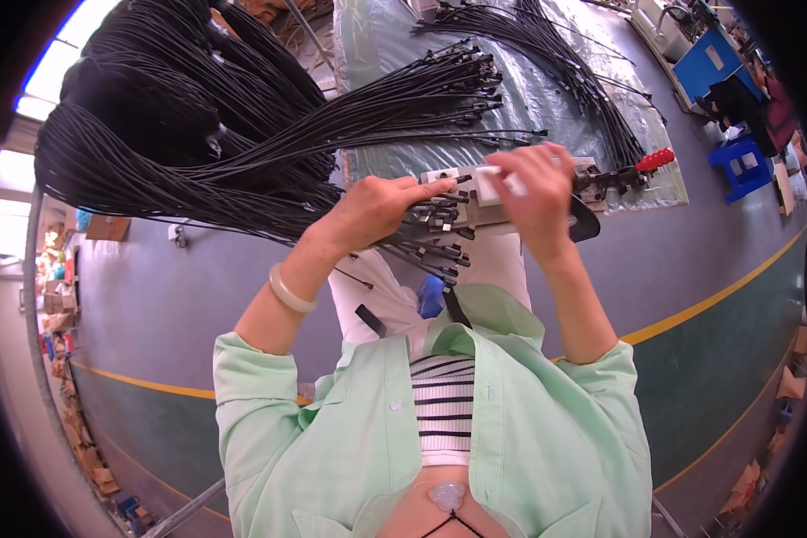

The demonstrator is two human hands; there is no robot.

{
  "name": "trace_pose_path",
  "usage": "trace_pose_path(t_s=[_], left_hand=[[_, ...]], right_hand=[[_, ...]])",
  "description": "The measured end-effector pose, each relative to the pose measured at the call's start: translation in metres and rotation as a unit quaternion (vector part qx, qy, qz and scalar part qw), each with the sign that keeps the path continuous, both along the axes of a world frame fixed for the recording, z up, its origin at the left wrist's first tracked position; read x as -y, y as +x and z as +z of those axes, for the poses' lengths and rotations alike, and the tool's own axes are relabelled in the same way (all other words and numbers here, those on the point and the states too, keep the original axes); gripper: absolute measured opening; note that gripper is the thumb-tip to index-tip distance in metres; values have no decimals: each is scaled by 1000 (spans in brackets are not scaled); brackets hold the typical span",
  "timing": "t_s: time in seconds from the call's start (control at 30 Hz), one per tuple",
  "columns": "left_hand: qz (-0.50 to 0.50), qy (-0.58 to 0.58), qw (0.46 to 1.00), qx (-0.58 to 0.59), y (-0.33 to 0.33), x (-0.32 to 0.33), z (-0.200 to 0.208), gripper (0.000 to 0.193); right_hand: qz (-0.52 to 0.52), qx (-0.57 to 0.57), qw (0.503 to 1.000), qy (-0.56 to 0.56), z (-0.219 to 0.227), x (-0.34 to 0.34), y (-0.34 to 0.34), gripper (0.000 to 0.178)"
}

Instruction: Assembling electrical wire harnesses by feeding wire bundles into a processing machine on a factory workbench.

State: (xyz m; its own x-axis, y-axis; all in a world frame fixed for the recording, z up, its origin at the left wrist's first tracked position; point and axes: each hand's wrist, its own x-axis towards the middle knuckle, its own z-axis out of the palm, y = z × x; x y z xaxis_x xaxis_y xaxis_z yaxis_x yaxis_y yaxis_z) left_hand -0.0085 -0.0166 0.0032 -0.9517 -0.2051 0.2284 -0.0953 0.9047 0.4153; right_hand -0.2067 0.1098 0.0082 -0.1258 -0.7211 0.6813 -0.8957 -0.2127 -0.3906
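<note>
My left hand (374,211) is closed on a black cable, its index finger stretched along the cable toward a small black connector (463,179) at the fingertip. That connector lies at a pale metal fixture (487,215) on the table's near edge. Over the fixture, my right hand (540,193), slightly smeared by motion, has its fingers closed about a white block (488,186). Cable ends with black connectors (439,215) hang in a bunch below my left hand. Right of the fixture sits a toggle clamp with a red handle (655,160).
Thick bundles of black cable (152,108) hang at the left, their ends fanned over the plastic-covered table (368,45). More cables (583,72) lie at the far right of the table. A blue stool (741,169) stands on the floor at the right.
</note>
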Motion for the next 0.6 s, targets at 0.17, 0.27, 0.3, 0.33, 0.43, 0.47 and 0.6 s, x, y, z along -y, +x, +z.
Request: trace_pose_path(t_s=[0.17, 0.27, 0.3, 0.33, 0.43, 0.47, 0.6], left_hand=[[-37, -3, 997, 74, -7, 6, 5, 67], [-32, -4, 994, 108, -9, 7, 13, 63], [-22, 2, 989, 144, -11, 6, 17, 63], [-24, 2, 989, 146, -11, 5, 16, 63], [-26, 15, 992, 122, -11, 6, 12, 64], [-22, 15, 991, 131, -12, 5, 11, 67], [-12, 20, 989, 145, -9, 1, 16, 69]], right_hand=[[-146, 41, 975, -160, -2, -24, -54, 15], [-228, 3, 953, -200, 6, -35, -83, 14], [-278, 16, 922, -270, 10, -32, -96, 13], [-323, 31, 883, -340, 11, -28, -105, 14], [-141, 520, 808, -236, 8, -18, -119, 21], [-99, 447, 869, -187, 0, -23, -126, 27], [-185, 297, 937, 8, -3, -18, -96, 33]])
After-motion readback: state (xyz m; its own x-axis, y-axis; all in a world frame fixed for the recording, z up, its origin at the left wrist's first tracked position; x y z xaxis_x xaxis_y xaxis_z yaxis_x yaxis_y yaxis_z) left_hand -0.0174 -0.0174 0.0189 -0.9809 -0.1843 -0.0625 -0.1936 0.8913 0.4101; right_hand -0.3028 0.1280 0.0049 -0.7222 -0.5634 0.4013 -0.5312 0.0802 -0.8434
